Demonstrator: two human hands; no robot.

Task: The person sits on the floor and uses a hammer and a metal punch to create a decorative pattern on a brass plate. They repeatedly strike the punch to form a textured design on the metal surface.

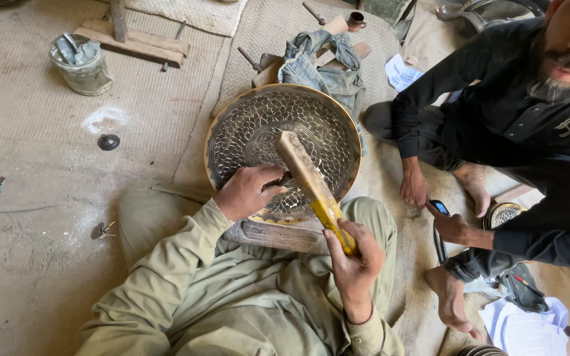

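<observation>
Nearest the camera, the right hand (pixel 354 264) is clenched around the yellowed handle of a wooden mallet (pixel 311 184), whose shaft slants up and to the left so that its blunt head hangs over the middle of the engraved metal tray (pixel 245 125). The left hand (pixel 249 191) rests on the near part of the tray, its fingers curled tight around a small tool that is mostly hidden inside the fist; what kind of tool it is cannot be told. Both sleeves and the trouser legs are olive green.

The round tray, covered with a fine scale-like pattern and a ring of ornament at its centre, lies tilted on a worn wooden block (pixel 278 235) that sits across the person's lap, at the near edge of the woven floor mat (pixel 166 118).

To the right, another person in black clothing (pixel 516 105) sits barefoot on the mat; one of their hands (pixel 453 227) holds a small dark device with a blue tip (pixel 439 207), the other rests on a foot. A small patterned metal disc (pixel 504 213) lies just beside them, and white papers (pixel 522 329) lie at the near right corner.

Beyond the tray, a crumpled piece of denim cloth (pixel 324 62) touches its far rim. On the left stand a metal tin holding tools (pixel 80 66) and a dark round knob (pixel 108 142), with wooden planks (pixel 133 36) at the far edge.
</observation>
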